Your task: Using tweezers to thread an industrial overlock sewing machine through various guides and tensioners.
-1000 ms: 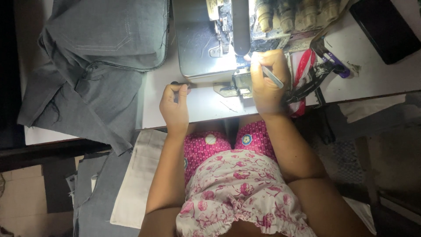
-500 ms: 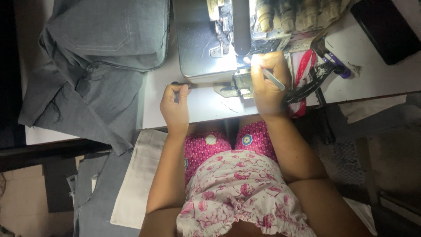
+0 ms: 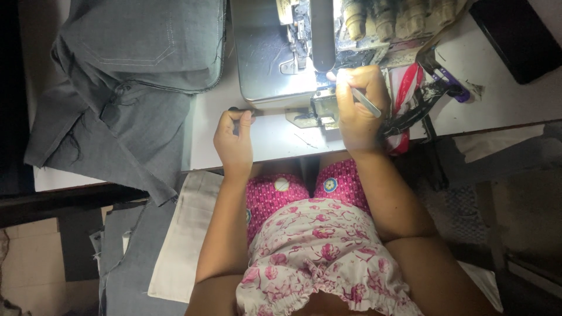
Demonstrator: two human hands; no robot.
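White tabletop point(image 3: 275, 140) bears grey cloth point(image 3: 123, 76); your right hand point(image 3: 358, 108) pinches tweezers point(image 3: 365, 102), left hand point(image 3: 234, 139) grips a dark knob point(image 3: 235, 109).

slim metal tweezers point(image 3: 366, 102) in right-hand grip, angled by needle area, small dark knob point(image 3: 235, 109) under left fingers

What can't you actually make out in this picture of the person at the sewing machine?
Head view only:
- Needle area: hidden behind the right hand and glare.
- Small dark thing in the left hand: too small to identify.
- Tip of the thin metal tool: covered by fingers.
- Sewing machine top: cut off by the upper edge.
- Grey fabric: folds hide its shape.
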